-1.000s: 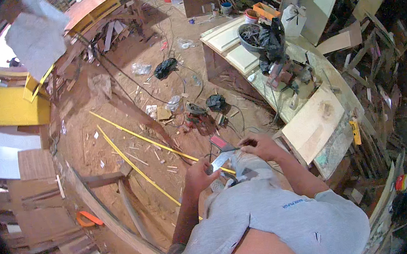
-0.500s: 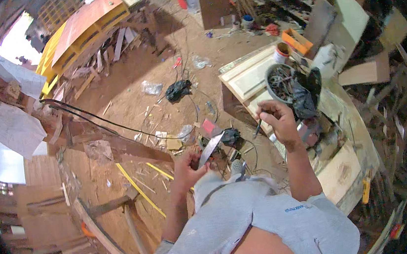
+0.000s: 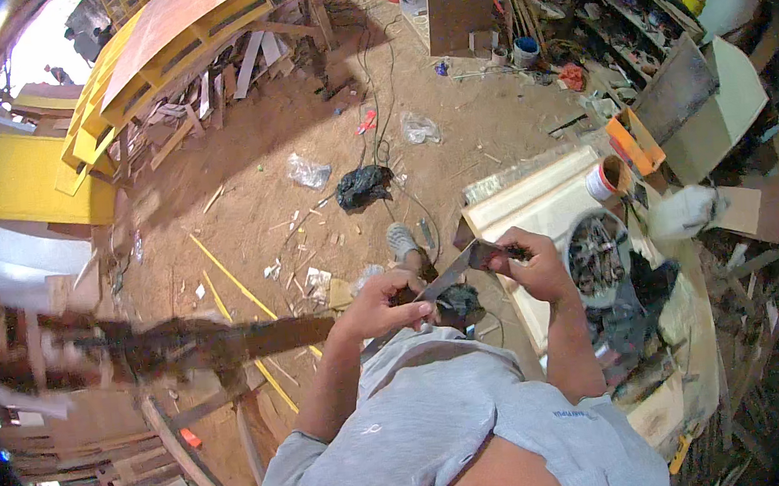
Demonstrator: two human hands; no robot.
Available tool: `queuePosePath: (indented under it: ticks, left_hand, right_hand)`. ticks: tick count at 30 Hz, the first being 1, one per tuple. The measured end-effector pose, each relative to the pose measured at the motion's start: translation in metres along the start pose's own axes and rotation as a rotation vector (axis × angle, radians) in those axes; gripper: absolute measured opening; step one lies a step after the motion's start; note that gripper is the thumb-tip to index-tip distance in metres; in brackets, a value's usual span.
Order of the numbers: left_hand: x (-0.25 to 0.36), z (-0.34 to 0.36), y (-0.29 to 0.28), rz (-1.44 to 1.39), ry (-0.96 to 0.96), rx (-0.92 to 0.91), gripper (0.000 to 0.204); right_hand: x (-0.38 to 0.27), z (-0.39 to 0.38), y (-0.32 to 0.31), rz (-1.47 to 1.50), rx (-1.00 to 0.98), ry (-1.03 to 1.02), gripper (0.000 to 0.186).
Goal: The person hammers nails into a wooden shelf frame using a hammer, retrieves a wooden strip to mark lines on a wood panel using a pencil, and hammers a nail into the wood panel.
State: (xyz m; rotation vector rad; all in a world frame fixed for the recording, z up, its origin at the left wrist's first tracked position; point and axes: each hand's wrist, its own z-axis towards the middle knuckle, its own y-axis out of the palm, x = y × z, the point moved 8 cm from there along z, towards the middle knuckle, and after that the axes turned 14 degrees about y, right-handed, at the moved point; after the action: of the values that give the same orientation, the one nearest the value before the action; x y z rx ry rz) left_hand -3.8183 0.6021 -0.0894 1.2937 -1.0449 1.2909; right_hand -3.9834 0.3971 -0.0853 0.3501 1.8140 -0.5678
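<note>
At left, a smooth yellow panel (image 3: 41, 180) stands beyond two thin, straight yellow strips (image 3: 240, 282) on the gritty, sandy floor (image 3: 241, 187). At center, a worker's left hand (image 3: 385, 306) clamps a flat, narrow grey blade (image 3: 447, 276), which slants up to the right hand (image 3: 536, 264), its fingers curled at the far end; whether they grip it cannot be told. At right sit a round bucket (image 3: 595, 213) of jumbled scraps (image 3: 595, 255) and an angular orange box (image 3: 633, 147).
</note>
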Motion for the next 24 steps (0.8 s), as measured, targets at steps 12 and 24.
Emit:
queuePosePath:
  ticks: [12, 24]
  left_hand:
    - [-0.016, 0.243, -0.328, 0.537, 0.153, 0.524, 0.04]
    - [-0.021, 0.442, -0.466, -0.167, 0.102, 0.423, 0.035]
  right_hand:
    - [-0.143, 0.371, -0.007, -0.18, 0.353, 0.06, 0.027]
    - [-0.208, 0.602, 0.082, -0.492, 0.476, -0.596, 0.019]
